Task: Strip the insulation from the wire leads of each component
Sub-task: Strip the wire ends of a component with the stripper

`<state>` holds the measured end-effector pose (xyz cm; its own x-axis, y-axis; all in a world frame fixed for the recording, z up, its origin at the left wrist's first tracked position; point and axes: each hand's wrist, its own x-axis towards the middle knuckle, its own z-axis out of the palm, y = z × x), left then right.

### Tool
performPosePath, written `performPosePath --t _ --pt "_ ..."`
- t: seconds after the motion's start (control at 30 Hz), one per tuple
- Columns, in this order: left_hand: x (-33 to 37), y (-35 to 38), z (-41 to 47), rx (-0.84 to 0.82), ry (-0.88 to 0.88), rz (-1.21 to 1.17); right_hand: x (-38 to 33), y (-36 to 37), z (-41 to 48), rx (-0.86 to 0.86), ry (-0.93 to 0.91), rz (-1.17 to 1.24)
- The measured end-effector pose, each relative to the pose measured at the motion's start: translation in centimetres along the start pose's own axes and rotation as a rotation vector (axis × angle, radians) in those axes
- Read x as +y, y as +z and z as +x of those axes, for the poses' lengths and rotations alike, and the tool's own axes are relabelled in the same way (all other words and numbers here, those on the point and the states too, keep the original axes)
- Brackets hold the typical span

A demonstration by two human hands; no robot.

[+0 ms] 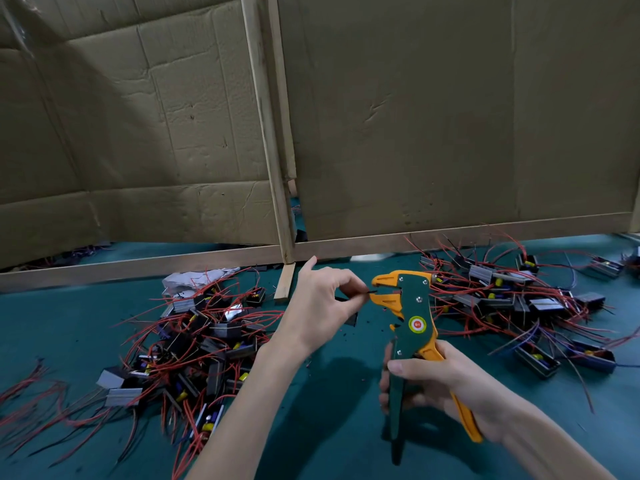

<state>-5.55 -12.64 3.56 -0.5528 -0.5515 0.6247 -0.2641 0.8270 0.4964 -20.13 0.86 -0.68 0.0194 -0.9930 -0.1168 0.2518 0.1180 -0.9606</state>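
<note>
Two hands up over the green mat (pixel 329 403). I see the right hand (pixel 446 386) wrapped round the handles of the wire stripper (pixel 414 317), tool upright, jaws at the top facing left. The left hand (pixel 318 299) sits just left of the stripper head, wrist bent, fingertips pinching a thin black lead (pixel 372 291) whose end touches the jaws; one finger sticks up. A dark component (pixel 351 319) hangs under that hand. Left pile (pixel 207 341) and right pile (pixel 519 299) of components flank the stripper.

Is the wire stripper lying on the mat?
No, the right hand grips the wire stripper by its handles, head up.
</note>
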Motion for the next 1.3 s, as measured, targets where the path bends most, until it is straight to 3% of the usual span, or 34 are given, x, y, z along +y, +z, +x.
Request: performPosePath --t 0.5,0.67,0.8,0.87,1.0,1.17,1.3 --pt "-0.2 -0.1 0.1 -0.061 -0.022 0.029 -0.1 0.6 -0.4 0.157 0.097 -0.103" --pt "0.1 -0.1 0.2 -0.107 0.0 0.08 0.6 0.9 0.0 0.331 0.113 -0.177" --pt "-0.2 -0.3 0.1 -0.126 -0.027 0.114 0.8 1.0 0.2 0.19 0.076 -0.048" --pt "-0.5 -0.6 0.1 -0.103 -0.024 0.169 0.7 1.0 0.4 0.116 0.034 0.087" --pt "-0.5 -0.7 0.3 0.042 -0.038 0.284 1.0 0.3 1.0 0.174 0.06 0.148" --pt "2.6 1.5 2.6 0.318 -0.041 0.036 1.2 -0.2 1.4 0.218 0.196 0.181" --pt "7.0 6.3 6.5 0.279 0.02 -0.084 1.2 -0.4 1.5 0.19 0.236 0.233"
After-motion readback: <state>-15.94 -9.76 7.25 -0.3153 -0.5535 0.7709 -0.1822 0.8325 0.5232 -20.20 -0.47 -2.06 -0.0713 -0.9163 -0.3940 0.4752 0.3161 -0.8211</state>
